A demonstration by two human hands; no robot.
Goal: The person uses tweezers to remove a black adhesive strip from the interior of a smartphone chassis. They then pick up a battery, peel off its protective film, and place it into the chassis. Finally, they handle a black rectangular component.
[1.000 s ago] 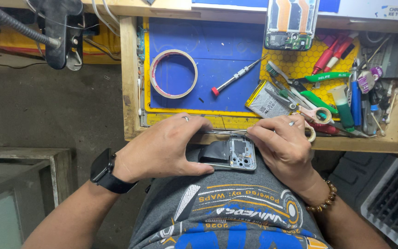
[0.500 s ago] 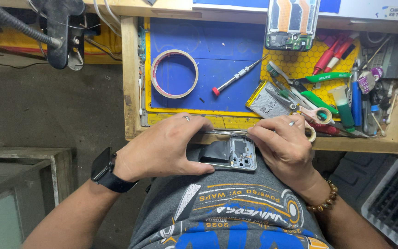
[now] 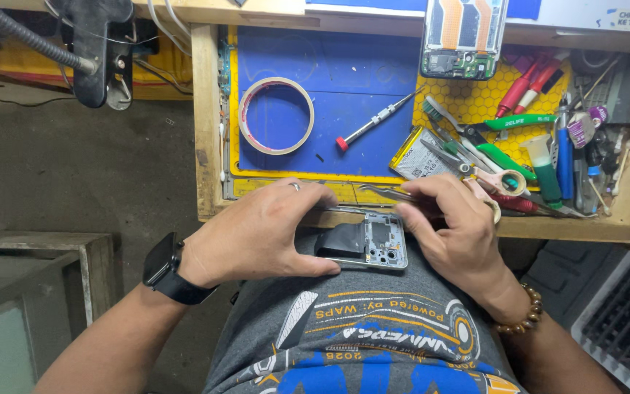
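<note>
Nothing has moved much: the left hand still grips the phone, and the right hand pinches tweezers above it.

Bare forearms — a black smartwatch and a ring on the left hand, a brown bead bracelet at the right wrist; grey printed T-shirt.
</note>
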